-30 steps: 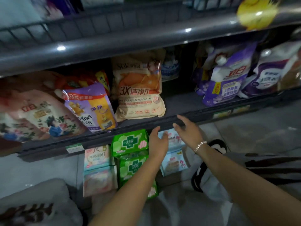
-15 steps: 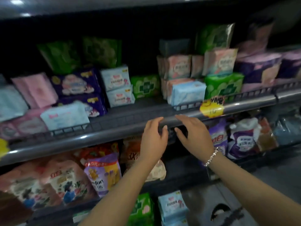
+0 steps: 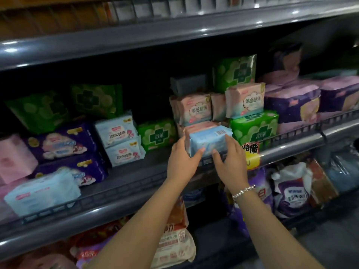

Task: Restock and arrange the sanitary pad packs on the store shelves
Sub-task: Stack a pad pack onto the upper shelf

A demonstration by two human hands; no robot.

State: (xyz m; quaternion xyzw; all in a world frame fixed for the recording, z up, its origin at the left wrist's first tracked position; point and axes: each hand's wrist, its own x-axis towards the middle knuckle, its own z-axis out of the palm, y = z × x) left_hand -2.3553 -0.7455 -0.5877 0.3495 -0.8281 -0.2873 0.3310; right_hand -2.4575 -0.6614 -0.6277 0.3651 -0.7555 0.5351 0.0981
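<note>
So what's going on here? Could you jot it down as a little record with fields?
place: store shelf with a wire front rail
left hand: left hand grips the light blue pack at its left end
right hand: right hand holds the same pack at its right end; a bead bracelet on the wrist
pack position: at the shelf's front edge, in front of pink packs
right neighbour: green pack
shelf below: pouches of other goods

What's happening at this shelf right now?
A person is restocking sanitary pads. Both hands, left hand and right hand, grip a light blue pack at the front of the middle shelf, beside a green pack and below pink packs. The pack sits at the shelf's front rail.
</note>
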